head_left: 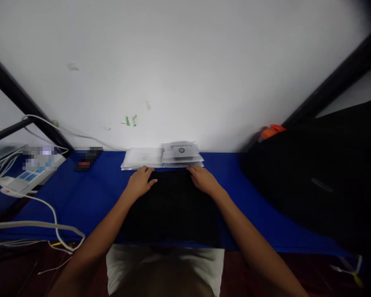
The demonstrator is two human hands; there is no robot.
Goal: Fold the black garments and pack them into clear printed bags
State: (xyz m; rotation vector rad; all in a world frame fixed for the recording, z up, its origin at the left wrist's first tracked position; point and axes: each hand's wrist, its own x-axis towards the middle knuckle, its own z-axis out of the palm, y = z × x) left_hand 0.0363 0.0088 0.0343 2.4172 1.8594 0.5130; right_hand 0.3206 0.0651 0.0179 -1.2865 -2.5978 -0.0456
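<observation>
Two piles of plastic bags point(142, 158) sit by the wall point(185, 62), something dark inside the printed top bag point(181, 151). Black cloth point(176, 210) lies on the blue table point(89, 194) in front, left hand point(141, 181) loosely open at one far corner; right hand point(203, 179) at the other, can't tell if it's pinching.

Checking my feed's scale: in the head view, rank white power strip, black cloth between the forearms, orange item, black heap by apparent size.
1. Black heap
2. Black cloth
3. White power strip
4. Orange item
</observation>
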